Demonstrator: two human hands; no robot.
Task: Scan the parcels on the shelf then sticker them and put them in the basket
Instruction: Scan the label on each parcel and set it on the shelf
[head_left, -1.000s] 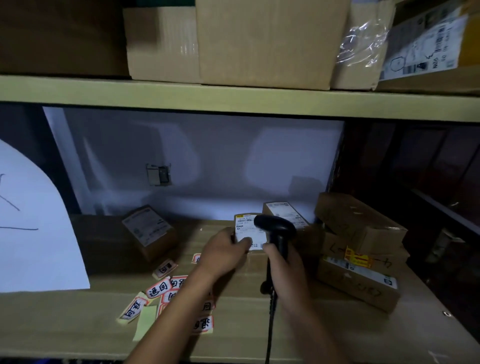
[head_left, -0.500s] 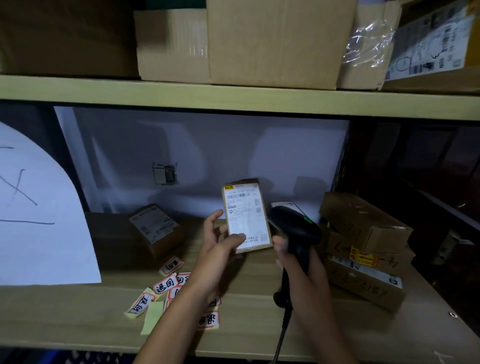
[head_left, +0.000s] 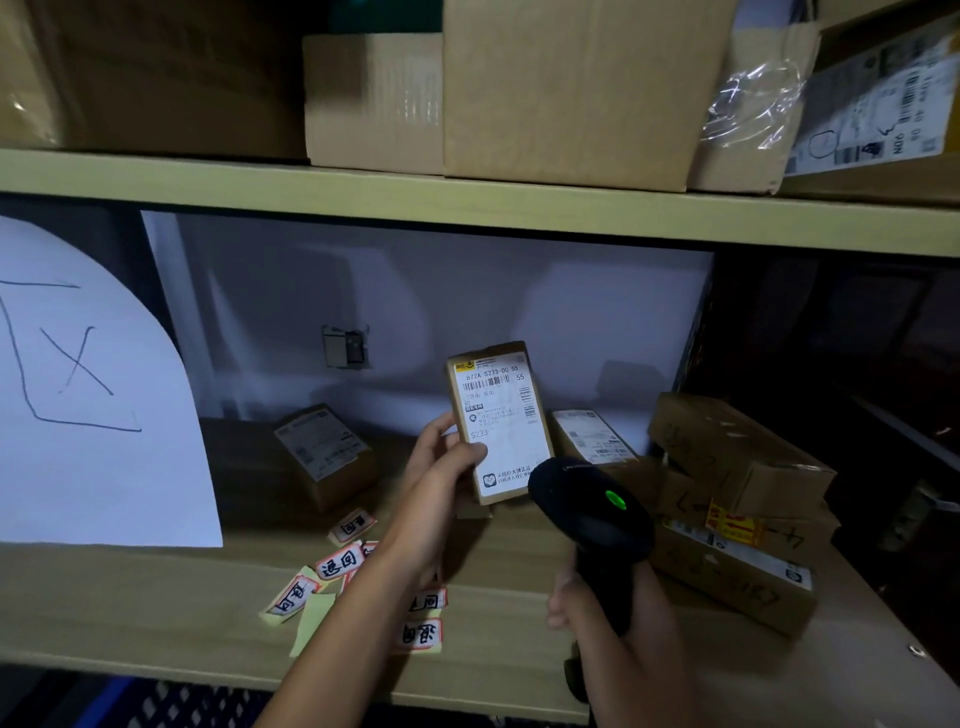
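Gripped upright in the left hand (head_left: 441, 467) is a small cardboard parcel (head_left: 501, 421), thumb laid across its white label, fingers wrapped behind its left edge. Its label is turned toward the camera; a barcode is printed near the top and "S233" lower down. The parcel is held clear above the shelf board (head_left: 156, 613), in front of the pale back wall.

Just right of and below the parcel, a black scanner (head_left: 592, 519) is clutched by its handle in the right hand (head_left: 618, 618); its head nearly touches the parcel's lower right corner and a green light is lit on top. Both forearms are raised from the bottom edge of the view.

Below the parcel, red-bordered stickers (head_left: 337, 564) are scattered on the board, some hidden under the left forearm. Left of the parcel, one labelled box (head_left: 324, 454) is set apart, with bare board around it. Right of the parcel, another labelled box (head_left: 597, 441) is seen behind the scanner, then a stack of brown boxes (head_left: 737, 499) close to the board's right edge. Far left, a white sheet (head_left: 88, 405) with pen marks is propped. Above, the upper shelf (head_left: 467, 202) is loaded with larger cartons (head_left: 571, 88).
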